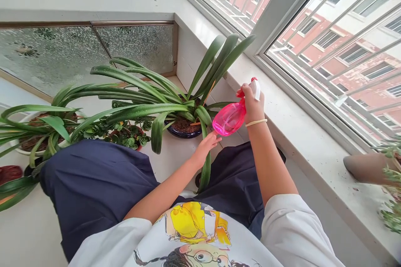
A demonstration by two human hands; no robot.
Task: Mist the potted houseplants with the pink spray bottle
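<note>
My right hand [252, 102] is wrapped round the neck of a pink see-through spray bottle [229, 119] with a red and white trigger head. The bottle is tilted, its base towards my left hand [206, 148]. My left hand is open, fingers stretched out just below the base; whether they touch the bottle I cannot tell. One long strap-like leaf [205, 175] hangs down past my left hand. It belongs to a potted plant [175, 106] with broad green leaves, standing in front of me in a dark blue pot [183, 134] of brown soil.
More strap-leaved foliage grows from a white pot [23, 149] on the left, beside a small leafy plant [127, 133]. A white sill [294, 133] runs under the barred window on the right, with a brown pot [365, 167] on it. Frosted glass panels [138, 48] stand behind.
</note>
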